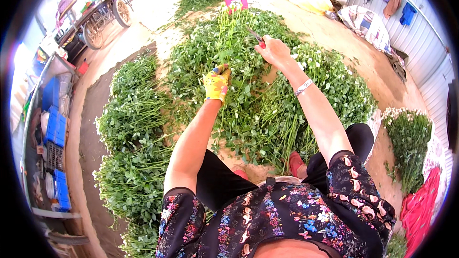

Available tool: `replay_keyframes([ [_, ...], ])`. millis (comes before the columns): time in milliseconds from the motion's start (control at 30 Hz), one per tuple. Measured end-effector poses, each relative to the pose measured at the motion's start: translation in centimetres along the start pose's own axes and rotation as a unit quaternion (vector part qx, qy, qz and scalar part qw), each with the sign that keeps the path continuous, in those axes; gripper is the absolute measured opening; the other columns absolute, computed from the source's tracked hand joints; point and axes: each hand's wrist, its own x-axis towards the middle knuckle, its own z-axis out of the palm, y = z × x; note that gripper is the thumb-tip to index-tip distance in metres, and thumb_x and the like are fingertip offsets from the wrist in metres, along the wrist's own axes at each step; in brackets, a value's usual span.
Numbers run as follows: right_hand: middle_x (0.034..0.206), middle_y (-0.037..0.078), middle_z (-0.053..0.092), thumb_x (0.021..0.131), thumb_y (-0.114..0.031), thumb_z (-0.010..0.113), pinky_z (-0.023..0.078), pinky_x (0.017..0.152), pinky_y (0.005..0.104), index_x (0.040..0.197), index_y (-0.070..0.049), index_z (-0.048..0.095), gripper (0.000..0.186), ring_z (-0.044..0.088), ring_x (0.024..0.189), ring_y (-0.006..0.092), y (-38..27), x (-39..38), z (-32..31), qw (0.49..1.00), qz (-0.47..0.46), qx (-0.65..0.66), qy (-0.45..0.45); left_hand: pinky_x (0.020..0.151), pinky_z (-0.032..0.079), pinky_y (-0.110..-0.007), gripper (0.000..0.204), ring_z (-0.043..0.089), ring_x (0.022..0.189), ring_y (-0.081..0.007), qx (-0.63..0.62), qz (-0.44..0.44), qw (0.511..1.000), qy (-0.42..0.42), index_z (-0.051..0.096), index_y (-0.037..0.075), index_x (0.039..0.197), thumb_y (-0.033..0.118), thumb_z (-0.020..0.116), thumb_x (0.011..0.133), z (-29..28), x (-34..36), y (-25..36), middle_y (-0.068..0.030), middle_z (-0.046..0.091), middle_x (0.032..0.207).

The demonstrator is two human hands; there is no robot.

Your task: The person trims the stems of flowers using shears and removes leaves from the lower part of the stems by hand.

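Observation:
My left hand (216, 84), in a yellow patterned glove, is closed around a small bunch of green flower stems (226, 38) with pale buds at the far end. The bunch points away from me over a big heap of leafy cut stems (248, 100). My bare right hand (276, 51) grips pruning shears (255, 35) by their red handles, to the right of the bunch. The blades aim up and left, apart from the held stems as far as I can see. Whether the blades are spread is too small to tell.
White-flowered bundles (129, 167) lie in a row on the left, others (330, 74) right of the heap. Beyond it stands a pink stool (236, 1). A wheeled cart (98, 14), blue crates (56, 126), an upright bundle (409, 143) and red cloth (420, 208) line the sides.

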Motion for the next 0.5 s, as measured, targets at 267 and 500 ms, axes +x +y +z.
replay_keyframes([
  [267, 0.074, 0.019, 0.063, 0.088, -0.035, 0.055, 0.049, 0.065, 0.0439, 0.086, 0.0, 0.055, 0.035, 0.063, 0.072, 0.0355, 2.0, -1.0, 1.6, 0.997, -0.018, 0.072, 0.031, 0.058, 0.052, -0.026, 0.029, 0.062, 0.071, -0.0138, -0.016, -0.013, 1.0, 0.0, 0.061, 0.002, 0.113, 0.008, 0.064, 0.085, -0.3, 0.5, -0.3, -0.0066, 0.066, 0.09],
  [500, 0.069, 0.004, 0.054, 0.092, -0.035, 0.054, 0.043, 0.045, 0.0255, 0.089, -0.003, 0.052, 0.032, 0.052, 0.055, 0.0108, 1.0, -1.0, 1.9, 0.908, 0.123, 0.376, -0.134, 0.059, 0.054, -0.027, 0.03, 0.064, 0.074, -0.0154, -0.014, -0.019, 1.0, -0.007, 0.059, 0.001, 0.115, 0.007, 0.063, 0.086, -0.5, 0.9, -0.7, -0.0076, 0.066, 0.093],
])
